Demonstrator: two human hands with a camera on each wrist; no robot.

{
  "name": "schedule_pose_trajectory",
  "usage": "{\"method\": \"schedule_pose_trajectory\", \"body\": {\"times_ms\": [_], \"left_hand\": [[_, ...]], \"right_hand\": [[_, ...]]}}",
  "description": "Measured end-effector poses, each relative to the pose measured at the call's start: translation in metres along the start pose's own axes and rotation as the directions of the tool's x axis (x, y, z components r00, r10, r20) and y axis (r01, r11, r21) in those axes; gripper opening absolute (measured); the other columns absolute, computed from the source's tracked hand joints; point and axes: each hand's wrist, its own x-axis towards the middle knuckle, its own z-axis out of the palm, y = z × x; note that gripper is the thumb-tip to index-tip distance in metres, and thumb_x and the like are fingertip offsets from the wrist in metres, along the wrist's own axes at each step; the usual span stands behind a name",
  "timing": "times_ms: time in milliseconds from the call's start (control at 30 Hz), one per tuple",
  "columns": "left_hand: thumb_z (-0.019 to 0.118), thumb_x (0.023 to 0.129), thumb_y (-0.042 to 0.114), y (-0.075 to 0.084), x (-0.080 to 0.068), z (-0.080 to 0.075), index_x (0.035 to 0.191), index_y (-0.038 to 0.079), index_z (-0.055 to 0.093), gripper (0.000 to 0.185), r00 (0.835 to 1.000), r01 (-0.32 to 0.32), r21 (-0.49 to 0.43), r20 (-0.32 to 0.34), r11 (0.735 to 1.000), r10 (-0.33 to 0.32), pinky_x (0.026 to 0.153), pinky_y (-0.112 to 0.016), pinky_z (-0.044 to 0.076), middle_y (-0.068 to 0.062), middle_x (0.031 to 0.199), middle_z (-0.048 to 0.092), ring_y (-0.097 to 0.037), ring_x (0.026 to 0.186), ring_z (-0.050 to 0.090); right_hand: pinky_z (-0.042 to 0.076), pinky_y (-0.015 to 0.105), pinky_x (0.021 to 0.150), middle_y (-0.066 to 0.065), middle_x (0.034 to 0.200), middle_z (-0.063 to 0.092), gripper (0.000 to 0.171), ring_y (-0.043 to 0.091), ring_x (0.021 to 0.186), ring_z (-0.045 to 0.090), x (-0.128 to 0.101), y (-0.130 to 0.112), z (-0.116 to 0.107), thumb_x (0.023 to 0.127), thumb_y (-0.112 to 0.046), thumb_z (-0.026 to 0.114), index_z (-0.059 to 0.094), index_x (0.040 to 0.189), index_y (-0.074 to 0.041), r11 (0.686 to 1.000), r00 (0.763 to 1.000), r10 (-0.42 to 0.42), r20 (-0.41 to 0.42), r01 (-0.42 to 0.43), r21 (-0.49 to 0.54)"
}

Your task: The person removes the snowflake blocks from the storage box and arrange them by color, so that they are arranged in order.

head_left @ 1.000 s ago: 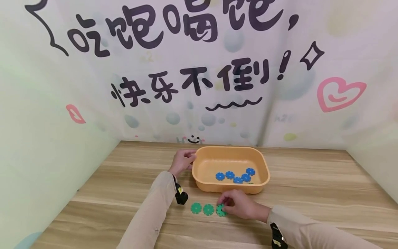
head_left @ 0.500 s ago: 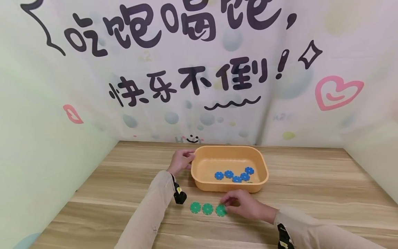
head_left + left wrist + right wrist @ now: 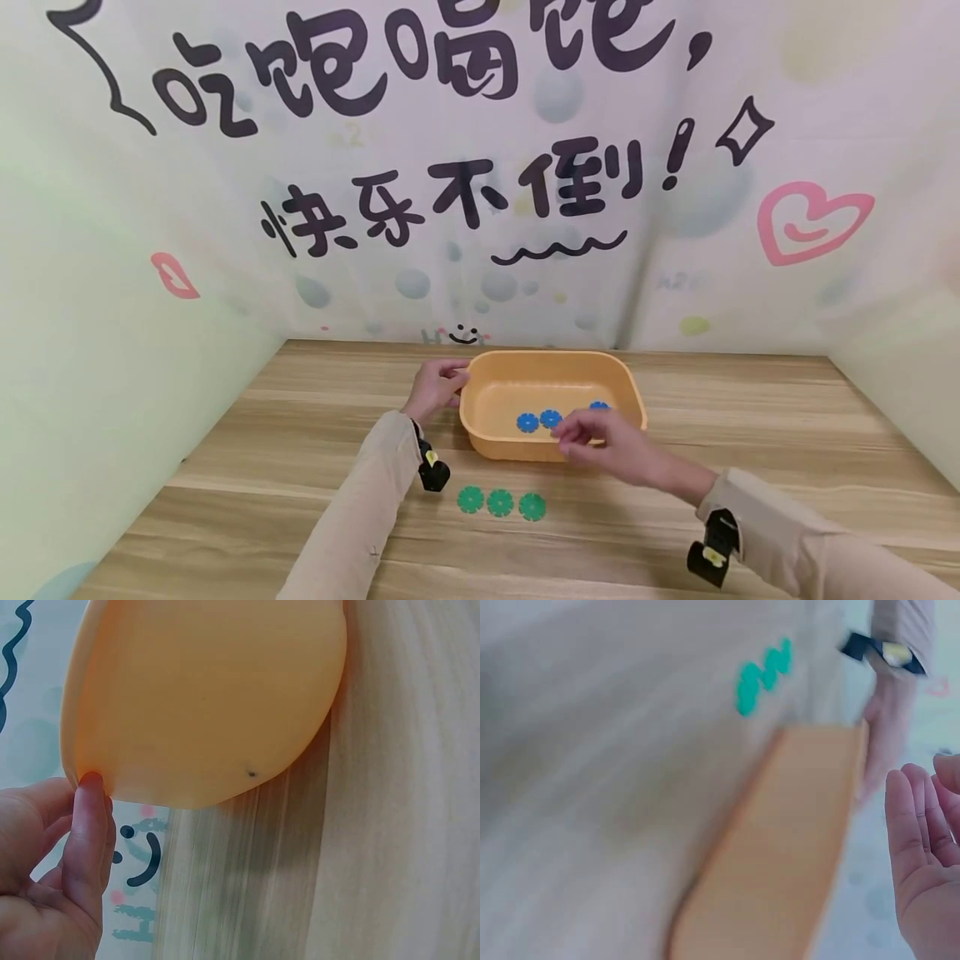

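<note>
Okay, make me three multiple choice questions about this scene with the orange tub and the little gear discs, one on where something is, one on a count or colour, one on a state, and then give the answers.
1. Where do the green discs lie?
A. in the tub
B. on the table in front of the tub
C. in the right hand

2. How many green discs are on the table?
A. one
B. three
C. five

3. What is the left hand doing?
A. holding the rim of the orange tub
B. lying flat on the table
C. pinching a blue disc

Answers:
1 B, the head view shows them in a row on the wood, on the near side of the tub.
2 B, three can be counted side by side.
3 A, the left wrist view shows a finger against the tub's edge, while the right hand hovers over the tub near the blue discs.
</note>
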Motion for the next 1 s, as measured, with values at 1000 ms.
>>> {"method": "schedule_pose_trajectory", "body": {"times_ms": [1000], "left_hand": [[0.058, 0.085, 0.008, -0.001, 0.001, 0.001, 0.114, 0.003, 0.059, 0.030, 1.000, 0.030, -0.015, -0.007, 0.999, -0.030, 0.055, -0.030, 0.054, -0.017, 0.092, 0.058, -0.030, 0.075, 0.061]], "right_hand": [[0.050, 0.033, 0.071, 0.010, 0.090, 0.063, 0.027, 0.020, 0.081, 0.058, 0.046, 0.053, -0.037, 0.085, -0.017, 0.060, 0.059, 0.101, 0.005, 0.917, 0.950, 0.310, 0.031, -0.291, -0.273]]}}
